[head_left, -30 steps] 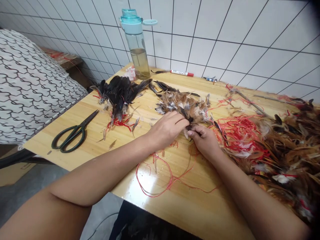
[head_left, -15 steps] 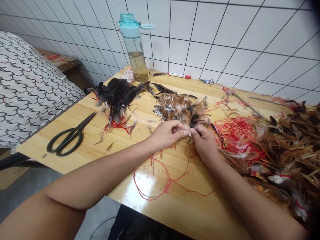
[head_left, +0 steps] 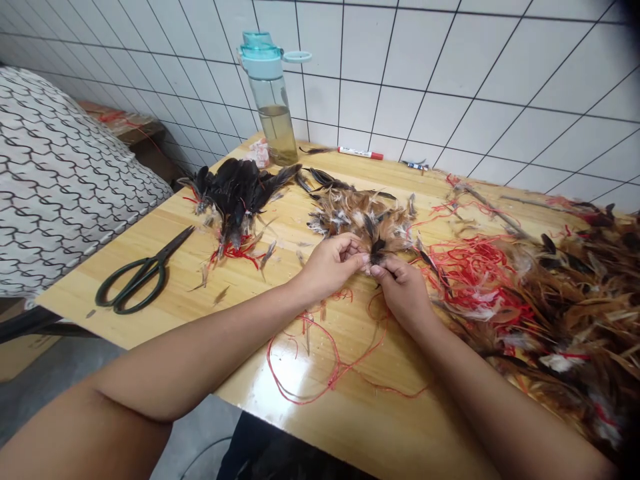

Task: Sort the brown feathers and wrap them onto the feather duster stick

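Note:
My left hand [head_left: 334, 265] and my right hand [head_left: 404, 287] meet over the middle of the table, their fingertips pinched close together. Between them stands a small dark feather [head_left: 379, 248], its base in both pinches. Just beyond lies a pile of brown and white feathers [head_left: 345, 207], partly hidden behind my fingers. A loop of red string [head_left: 333, 377] lies on the wood in front of my hands. To the right of my right hand is a tangled heap of red string [head_left: 470, 267].
Black-handled scissors [head_left: 143, 277] lie at the left, near a bundle of black feathers [head_left: 237, 197]. A water bottle [head_left: 275, 113] stands by the tiled wall with a red marker [head_left: 360, 153] to its right. A large heap of brown feathers [head_left: 580, 300] covers the right side.
The dark feather between my fingertips now stands more upright and shows more plainly. My left hand has shifted slightly left and my right hand slightly lower.

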`<state>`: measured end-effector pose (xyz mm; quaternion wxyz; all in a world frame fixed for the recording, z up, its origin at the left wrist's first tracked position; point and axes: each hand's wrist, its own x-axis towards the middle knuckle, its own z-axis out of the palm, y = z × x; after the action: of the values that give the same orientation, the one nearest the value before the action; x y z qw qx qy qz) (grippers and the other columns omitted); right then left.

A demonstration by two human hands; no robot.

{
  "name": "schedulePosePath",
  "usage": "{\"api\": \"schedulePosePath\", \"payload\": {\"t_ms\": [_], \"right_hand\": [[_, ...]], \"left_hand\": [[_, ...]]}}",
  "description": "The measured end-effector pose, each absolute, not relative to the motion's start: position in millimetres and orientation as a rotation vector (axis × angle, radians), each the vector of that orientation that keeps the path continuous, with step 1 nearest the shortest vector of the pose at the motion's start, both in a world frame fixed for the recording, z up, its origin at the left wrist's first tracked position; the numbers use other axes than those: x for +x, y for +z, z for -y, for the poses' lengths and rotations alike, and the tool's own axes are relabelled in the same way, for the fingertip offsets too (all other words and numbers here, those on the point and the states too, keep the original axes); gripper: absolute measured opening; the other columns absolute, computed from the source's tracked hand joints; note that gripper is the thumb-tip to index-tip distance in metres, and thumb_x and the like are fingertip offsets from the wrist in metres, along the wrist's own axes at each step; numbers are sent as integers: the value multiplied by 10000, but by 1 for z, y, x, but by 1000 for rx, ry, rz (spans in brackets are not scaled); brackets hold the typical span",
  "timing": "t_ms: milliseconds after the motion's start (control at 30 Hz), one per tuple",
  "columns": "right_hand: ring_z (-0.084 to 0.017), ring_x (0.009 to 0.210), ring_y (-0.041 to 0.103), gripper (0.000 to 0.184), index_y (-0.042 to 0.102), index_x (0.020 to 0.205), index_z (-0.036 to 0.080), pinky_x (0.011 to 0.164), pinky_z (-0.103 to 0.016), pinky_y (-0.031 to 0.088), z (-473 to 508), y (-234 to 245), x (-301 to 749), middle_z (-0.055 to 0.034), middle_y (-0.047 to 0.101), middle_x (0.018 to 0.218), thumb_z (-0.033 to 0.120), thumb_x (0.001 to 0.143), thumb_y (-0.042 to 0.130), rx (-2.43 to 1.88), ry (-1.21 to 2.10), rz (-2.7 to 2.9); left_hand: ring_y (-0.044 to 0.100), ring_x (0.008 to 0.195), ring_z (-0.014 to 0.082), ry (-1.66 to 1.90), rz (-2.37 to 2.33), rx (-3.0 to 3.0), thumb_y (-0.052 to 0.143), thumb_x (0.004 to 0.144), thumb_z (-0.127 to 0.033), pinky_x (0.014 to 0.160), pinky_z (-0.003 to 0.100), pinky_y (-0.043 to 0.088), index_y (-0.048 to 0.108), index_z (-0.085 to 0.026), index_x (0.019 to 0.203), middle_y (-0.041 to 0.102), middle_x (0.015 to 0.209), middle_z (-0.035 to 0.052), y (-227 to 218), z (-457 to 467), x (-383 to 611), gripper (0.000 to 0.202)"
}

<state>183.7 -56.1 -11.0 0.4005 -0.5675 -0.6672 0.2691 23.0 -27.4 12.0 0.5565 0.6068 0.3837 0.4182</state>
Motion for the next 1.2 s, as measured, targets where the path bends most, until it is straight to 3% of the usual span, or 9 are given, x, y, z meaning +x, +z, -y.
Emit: {"api": "schedulePosePath", "payload": {"t_ms": [267, 467, 700, 867, 1033, 1200], "right_hand": [[-192, 750, 610, 151, 606, 654, 203, 714, -313, 447, 56, -13, 183, -53, 680, 756, 219, 793, 553, -1445, 727, 1722], [-179, 673, 539, 217, 504, 602, 219, 641, -296, 403, 58, -13, 183, -30, 582, 661, 211, 819, 505, -1431, 602, 1795], [-198, 725, 551, 209, 521, 645, 225, 664, -306, 405, 62, -18, 179, -53, 601, 719, 147, 832, 470, -1460, 444, 1868], [-214, 742, 565, 207, 557, 687, 217, 658, -318, 406, 66, -15, 176, -87, 635, 786, 173, 871, 474, -1545, 355, 1979], [-221, 865, 605, 141, 646, 881, 213, 743, -317, 444, 67, -15, 177, -85, 687, 896, 235, 908, 510, -1485, 424, 1940], [-227, 808, 616, 148, 671, 854, 199, 723, -327, 460, 66, -13, 179, -83, 677, 829, 283, 890, 555, -1476, 453, 1879]], "left_hand": [[536, 696, 87, 1014, -945, 1571, 604, 789, -213, 668, 216, 423, 563, -156, 827, 589, 739, -26, 4, 28, 23, 80], [565, 651, 81, 954, -861, 1287, 730, 677, -222, 663, 211, 455, 485, -170, 796, 563, 676, -57, 10, 28, 24, 277], [612, 672, 119, 865, -858, 1262, 746, 665, -263, 688, 252, 477, 550, -146, 702, 635, 676, -6, 7, 28, 24, 231], [591, 668, 122, 910, -871, 1315, 759, 658, -252, 676, 258, 472, 664, -118, 807, 665, 710, 10, 2, 27, 24, 221], [651, 843, 180, 967, -863, 1390, 754, 681, -260, 856, 331, 513, 719, -123, 886, 730, 878, 56, 4, 25, 20, 248], [667, 902, 208, 961, -874, 1472, 776, 680, -294, 903, 367, 519, 732, -131, 866, 740, 882, 70, 4, 22, 17, 251]]}}
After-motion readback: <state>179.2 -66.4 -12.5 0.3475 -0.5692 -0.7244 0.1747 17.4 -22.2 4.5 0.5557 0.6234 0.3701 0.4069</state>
